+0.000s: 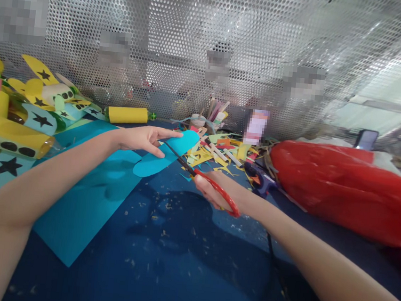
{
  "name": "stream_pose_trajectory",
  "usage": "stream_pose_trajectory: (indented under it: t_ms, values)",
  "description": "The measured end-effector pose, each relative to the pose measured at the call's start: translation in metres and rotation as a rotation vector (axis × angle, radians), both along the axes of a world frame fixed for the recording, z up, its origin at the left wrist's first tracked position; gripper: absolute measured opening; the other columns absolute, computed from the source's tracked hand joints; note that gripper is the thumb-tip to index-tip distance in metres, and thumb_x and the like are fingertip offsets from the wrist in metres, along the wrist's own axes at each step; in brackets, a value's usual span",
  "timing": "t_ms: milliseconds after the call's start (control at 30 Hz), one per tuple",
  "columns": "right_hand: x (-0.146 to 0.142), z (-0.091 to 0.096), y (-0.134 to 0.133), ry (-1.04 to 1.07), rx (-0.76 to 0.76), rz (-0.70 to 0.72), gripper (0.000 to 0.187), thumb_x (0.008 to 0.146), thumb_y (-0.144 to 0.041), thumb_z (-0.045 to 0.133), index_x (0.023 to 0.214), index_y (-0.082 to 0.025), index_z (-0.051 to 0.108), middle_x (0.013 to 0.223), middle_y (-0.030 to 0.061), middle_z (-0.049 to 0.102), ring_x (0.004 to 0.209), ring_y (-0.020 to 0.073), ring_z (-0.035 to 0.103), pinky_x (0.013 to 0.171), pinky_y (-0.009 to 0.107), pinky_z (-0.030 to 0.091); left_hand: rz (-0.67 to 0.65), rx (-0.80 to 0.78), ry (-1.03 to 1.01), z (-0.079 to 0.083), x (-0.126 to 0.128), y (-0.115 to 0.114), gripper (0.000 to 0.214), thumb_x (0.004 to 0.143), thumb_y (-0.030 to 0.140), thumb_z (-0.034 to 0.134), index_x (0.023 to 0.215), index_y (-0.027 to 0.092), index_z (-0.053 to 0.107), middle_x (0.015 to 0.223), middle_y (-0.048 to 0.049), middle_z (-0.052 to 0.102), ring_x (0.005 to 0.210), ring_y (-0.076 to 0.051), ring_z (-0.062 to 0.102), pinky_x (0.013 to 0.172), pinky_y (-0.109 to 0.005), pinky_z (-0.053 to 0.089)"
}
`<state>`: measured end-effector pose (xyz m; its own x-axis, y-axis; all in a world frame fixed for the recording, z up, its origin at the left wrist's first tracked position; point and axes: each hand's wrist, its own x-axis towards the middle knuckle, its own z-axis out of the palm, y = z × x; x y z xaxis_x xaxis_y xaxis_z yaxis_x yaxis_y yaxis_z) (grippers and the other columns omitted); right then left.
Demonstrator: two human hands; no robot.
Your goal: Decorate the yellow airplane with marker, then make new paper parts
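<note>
My left hand [144,139] pinches a rounded piece of light blue paper [171,155] and holds it above the dark blue table [161,260]. My right hand [214,189] grips red-handled scissors [218,190]. Their dark blades [178,160] point up and left into the paper piece. A large light blue sheet [89,201] lies flat on the table under my left forearm.
Yellow and blue paper crafts with black stars [23,114] are piled at the left. A yellow roll [128,114] lies at the back. Paper scraps [218,152] litter the middle. A red plastic bag [342,183] fills the right. A perforated metal screen [211,42] stands behind.
</note>
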<state>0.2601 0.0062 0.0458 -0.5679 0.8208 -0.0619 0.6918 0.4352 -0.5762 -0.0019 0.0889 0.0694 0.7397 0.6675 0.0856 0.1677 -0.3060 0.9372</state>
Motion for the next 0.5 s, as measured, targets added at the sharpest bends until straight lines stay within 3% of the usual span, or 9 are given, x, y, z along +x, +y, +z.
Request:
stream_pose_trajectory:
  t_ms: [133,500]
  values:
    - [-0.0024,-0.0005,-0.0010,0.028,-0.009,-0.020,0.061,0.091,-0.070,0.028,0.057,-0.022,0.042,0.048,-0.0014,0.043,0.040,0.0095,0.036,0.039,0.026,0.032,-0.023,-0.007,0.012,-0.0029,-0.0019,0.0022,0.072,0.064,0.013,0.078,0.131,0.031,0.059,0.149,-0.0035,0.046,0.138,-0.028,0.043,0.101,-0.037,0.047]
    - [-0.0043,-0.0040,-0.0006,0.022,0.012,-0.028,0.057,0.094,-0.064,0.027,0.058,-0.021,0.041,0.050,-0.0015,0.041,0.043,0.0095,0.035,0.042,0.027,0.031,-0.016,0.012,0.012,-0.0036,-0.0033,0.0029,0.072,0.065,0.012,0.078,0.132,0.029,0.058,0.149,-0.0048,0.047,0.139,-0.029,0.040,0.105,-0.039,0.045]
